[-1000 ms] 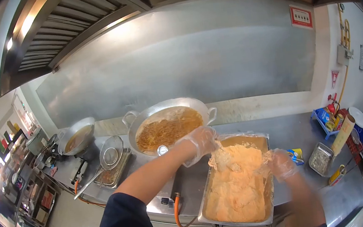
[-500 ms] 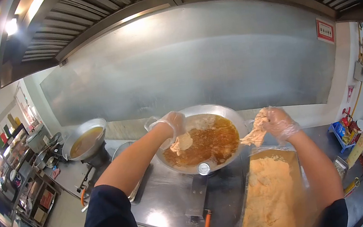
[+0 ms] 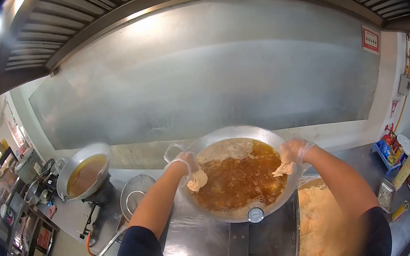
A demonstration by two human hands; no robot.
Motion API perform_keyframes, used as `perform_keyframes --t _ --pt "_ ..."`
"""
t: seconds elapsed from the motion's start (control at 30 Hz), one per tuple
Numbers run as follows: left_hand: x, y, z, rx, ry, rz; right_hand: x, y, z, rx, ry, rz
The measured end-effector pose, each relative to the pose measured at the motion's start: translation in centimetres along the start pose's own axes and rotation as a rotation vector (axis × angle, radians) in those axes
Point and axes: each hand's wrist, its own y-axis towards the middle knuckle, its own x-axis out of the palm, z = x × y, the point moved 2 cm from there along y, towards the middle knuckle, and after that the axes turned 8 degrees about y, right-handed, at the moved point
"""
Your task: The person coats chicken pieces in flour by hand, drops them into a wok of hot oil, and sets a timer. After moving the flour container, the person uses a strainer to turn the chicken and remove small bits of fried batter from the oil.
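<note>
– Right hand (image 3: pixel 293 150) has swung in from beyond the wok (image 3: pixel 232 133) to just inside its right rim.
– Holding anything?
– Yes, fingers closed on a coated piece (image 3: pixel 284 169), low by the oil (image 3: pixel 242 180); I can't tell if it touches.
– And the left hand (image 3: pixel 187 162)?
– At the left rim, gripping another coated piece (image 3: pixel 197 180).
– Where's the wok?
– Toward the counter's (image 3: pixel 198 241) back edge; the tray (image 3: pixel 296 234) of coating sits right of it, toward the front edge.
</note>
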Motion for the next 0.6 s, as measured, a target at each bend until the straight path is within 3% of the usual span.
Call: perform_keyframes --t 0.1,0.2,0.37,0.5,0.6 --pt "0.3 0.8 0.1 0.168 0.271 -0.138 1.9 4.3 1.9 0.017 -0.146 -0.084" --pt "2.2 3.6 -0.3 -0.059 0.078 -0.055 3.9 8.5 3.7 -0.003 -0.288 -0.132" --pt "1.8 4.2 -0.2 -0.006 0.197 0.098 7.6 14.2 5.5 0.024 -0.351 -0.027" --pt "-1.5 2.5 -2.1 -0.018 0.178 0.067 5.6 14.2 0.9 -0.044 -0.318 -0.024" --pt "-5.7 -1.0 -3.3 -0.131 0.021 0.218 4.9 15.0 -1.2 -0.073 -0.276 0.083"
